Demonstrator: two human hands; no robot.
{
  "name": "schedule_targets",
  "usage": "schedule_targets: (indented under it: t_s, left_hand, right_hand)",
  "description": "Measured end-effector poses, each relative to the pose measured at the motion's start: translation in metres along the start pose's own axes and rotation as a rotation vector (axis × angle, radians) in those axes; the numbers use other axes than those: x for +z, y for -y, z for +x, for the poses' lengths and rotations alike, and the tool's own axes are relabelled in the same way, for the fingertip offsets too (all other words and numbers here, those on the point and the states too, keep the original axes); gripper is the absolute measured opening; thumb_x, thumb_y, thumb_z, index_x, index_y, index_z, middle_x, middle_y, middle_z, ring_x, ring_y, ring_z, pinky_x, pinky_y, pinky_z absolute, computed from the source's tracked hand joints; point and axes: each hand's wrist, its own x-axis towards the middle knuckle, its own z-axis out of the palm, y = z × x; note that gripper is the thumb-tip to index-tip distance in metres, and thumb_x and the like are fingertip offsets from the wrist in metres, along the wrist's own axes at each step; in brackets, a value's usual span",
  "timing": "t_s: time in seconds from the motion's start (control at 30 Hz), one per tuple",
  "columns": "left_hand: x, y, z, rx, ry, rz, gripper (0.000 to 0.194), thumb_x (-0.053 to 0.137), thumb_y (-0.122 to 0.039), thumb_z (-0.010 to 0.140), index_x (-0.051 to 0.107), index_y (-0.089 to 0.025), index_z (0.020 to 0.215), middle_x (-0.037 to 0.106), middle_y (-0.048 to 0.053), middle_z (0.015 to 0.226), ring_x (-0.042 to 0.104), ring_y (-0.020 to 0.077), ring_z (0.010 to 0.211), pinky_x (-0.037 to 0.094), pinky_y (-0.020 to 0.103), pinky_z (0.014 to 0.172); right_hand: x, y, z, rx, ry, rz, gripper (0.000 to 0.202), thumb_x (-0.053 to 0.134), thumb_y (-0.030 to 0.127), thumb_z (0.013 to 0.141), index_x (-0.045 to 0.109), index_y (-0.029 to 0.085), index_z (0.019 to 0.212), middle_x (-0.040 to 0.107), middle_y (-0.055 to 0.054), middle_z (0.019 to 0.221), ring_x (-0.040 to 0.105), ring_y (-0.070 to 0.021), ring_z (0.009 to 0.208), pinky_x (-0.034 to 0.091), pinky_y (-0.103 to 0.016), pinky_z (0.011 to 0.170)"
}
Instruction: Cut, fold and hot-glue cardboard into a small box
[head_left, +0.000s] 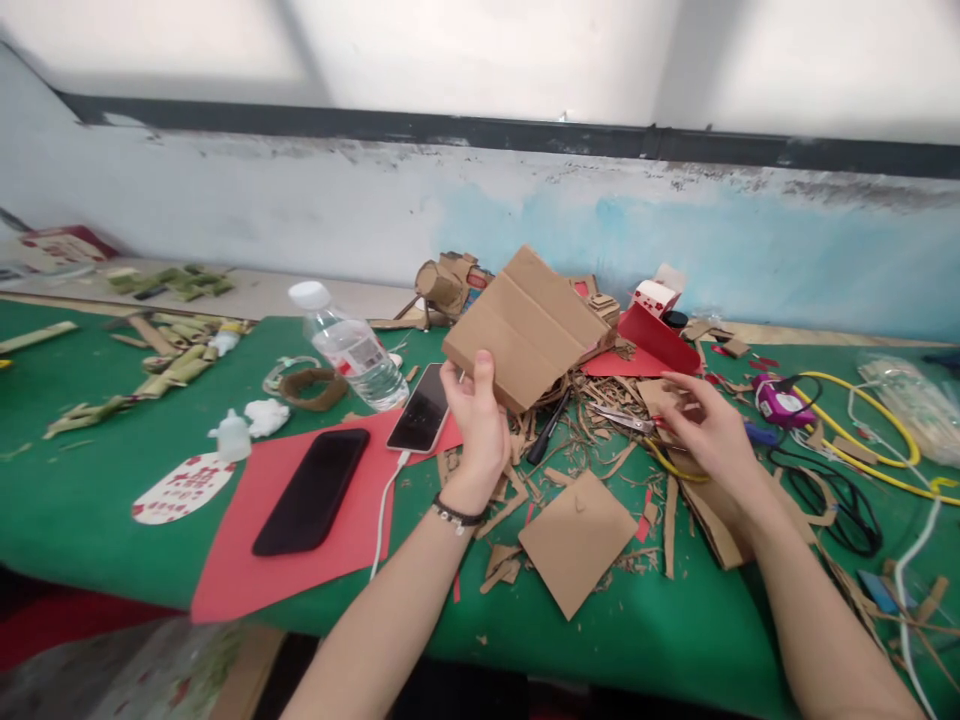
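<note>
My left hand (480, 415) grips a folded brown cardboard piece (525, 325) by its lower corner, thumb on the near face. The piece is tilted above the table, with crease lines across it. On the right, my right hand (697, 420) hovers with fingers apart and slightly bent, close to the handle of a pair of scissors (626, 418). Whether the fingertips touch the handle I cannot tell. Below, between my arms, a square cardboard piece (577, 540) lies flat among cardboard scraps (600, 450). A black pen-like tool (549, 428) rests on the scraps.
A water bottle (356, 350), a black phone (313, 490) and a charging phone (420, 412) are on the left, near red paper (232, 560). Behind stand a cardboard model (442, 285) and a red box (660, 340). A purple device (784, 400) and cables (832, 500) lie right.
</note>
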Motion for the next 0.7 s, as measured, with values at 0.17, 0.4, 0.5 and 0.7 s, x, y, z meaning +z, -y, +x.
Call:
schedule_targets:
  t_s: [0.17, 0.4, 0.5, 0.7]
  left_hand:
    - [0.003, 0.000, -0.008, -0.096, 0.078, -0.015, 0.064, 0.086, -0.060, 0.087, 0.052, -0.028, 0.130, 0.065, 0.014, 0.153, 0.067, 0.0276, 0.139, 0.060, 0.041, 0.111]
    - [0.007, 0.005, -0.024, -0.239, 0.289, -0.074, 0.065, 0.087, -0.055, 0.087, 0.052, -0.029, 0.136, 0.067, 0.013, 0.153, 0.068, 0.0282, 0.139, 0.058, 0.044, 0.115]
    - [0.009, 0.010, -0.029, -0.292, 0.343, -0.047, 0.073, 0.089, -0.058, 0.084, 0.050, -0.030, 0.140, 0.067, 0.013, 0.154, 0.065, 0.0286, 0.144, 0.056, 0.046, 0.119]
    - [0.006, 0.022, -0.027, -0.298, 0.455, 0.035, 0.074, 0.085, -0.060, 0.087, 0.052, -0.028, 0.145, 0.064, 0.014, 0.156, 0.062, 0.0285, 0.147, 0.050, 0.047, 0.125]
  right_hand:
    - [0.004, 0.015, -0.003, -0.015, -0.066, -0.001, 0.043, 0.065, 0.054, 0.104, 0.075, 0.024, 0.133, 0.074, -0.015, 0.132, 0.068, -0.0332, 0.123, 0.063, -0.051, 0.098]
    - [0.010, 0.042, -0.015, 0.170, 0.052, 0.515, 0.052, 0.070, 0.062, 0.100, 0.067, 0.027, 0.139, 0.079, -0.011, 0.129, 0.077, -0.0295, 0.119, 0.066, -0.047, 0.101]
    - [0.018, 0.051, -0.020, 0.253, -0.037, 0.569, 0.051, 0.076, 0.064, 0.095, 0.068, 0.028, 0.131, 0.081, -0.009, 0.122, 0.080, -0.0293, 0.110, 0.068, -0.049, 0.099]
    - [0.023, 0.051, -0.024, 0.223, -0.195, 0.527, 0.038, 0.079, 0.055, 0.095, 0.069, 0.030, 0.121, 0.078, -0.009, 0.125, 0.078, -0.0285, 0.112, 0.069, -0.047, 0.096]
